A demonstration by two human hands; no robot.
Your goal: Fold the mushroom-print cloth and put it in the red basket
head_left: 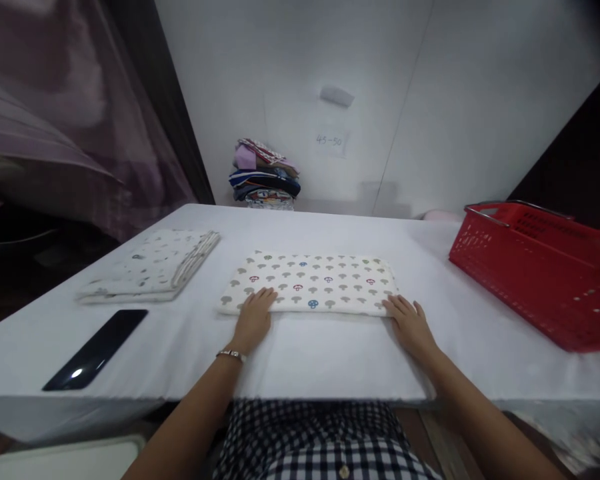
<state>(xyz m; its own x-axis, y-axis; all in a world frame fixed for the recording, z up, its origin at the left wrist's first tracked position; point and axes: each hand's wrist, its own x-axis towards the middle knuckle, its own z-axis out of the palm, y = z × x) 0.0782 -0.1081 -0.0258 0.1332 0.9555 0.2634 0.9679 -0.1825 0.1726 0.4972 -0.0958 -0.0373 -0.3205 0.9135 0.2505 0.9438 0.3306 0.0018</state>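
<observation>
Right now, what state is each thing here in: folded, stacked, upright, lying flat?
Mushroom-print cloth: folded, lying flat
Left hand: open, resting on that cloth's near edge
Right hand: open, fingers at its near right corner
Pale printed cloth: folded, lying flat
Dark glossy slab: lying flat
Red basket: upright, contents not visible
Fabric pile: stacked, uneven

The left hand [255,315] and right hand [409,325] rest flat on the near edge of a folded white mushroom-print cloth [315,283] on the white-covered tabletop [325,360]. A second folded, pale patterned cloth [150,261] and a glossy black rectangular slab [100,347] lie left; a perforated red plastic basket [535,280] stands right.
</observation>
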